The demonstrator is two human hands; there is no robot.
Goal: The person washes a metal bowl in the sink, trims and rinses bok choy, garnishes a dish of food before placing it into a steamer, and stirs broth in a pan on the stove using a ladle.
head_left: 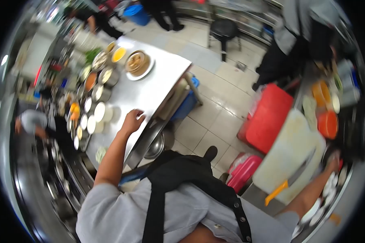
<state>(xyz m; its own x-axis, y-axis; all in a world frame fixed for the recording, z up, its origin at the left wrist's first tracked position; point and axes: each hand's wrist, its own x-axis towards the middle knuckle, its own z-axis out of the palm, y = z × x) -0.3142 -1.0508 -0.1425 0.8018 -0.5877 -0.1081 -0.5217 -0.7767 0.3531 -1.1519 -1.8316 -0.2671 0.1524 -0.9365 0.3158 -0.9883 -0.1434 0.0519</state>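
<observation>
My left hand (133, 121) is over the edge of the steel table (136, 97), its fingers loosely bent and apart, with nothing in them. Left of it stand white tubs (103, 112) and several metal pots of food. Farther up the table, a bamboo steamer (137, 64) holding round pieces rests on a white plate (149, 69). At the far right, my right arm stretches past a white cutting board (267, 170). My right hand (333, 160) is beside a dark round container and something red; its fingers are blurred. A knife with a yellow handle (276, 192) lies on the board.
Between the counters is a tiled floor (215, 109). A red bin (269, 117) and a pink container (244, 172) stand below the board. Orange tubs (327, 124) sit behind it. A black stool (224, 30) and several people are around; one person (304, 36) works at the right counter.
</observation>
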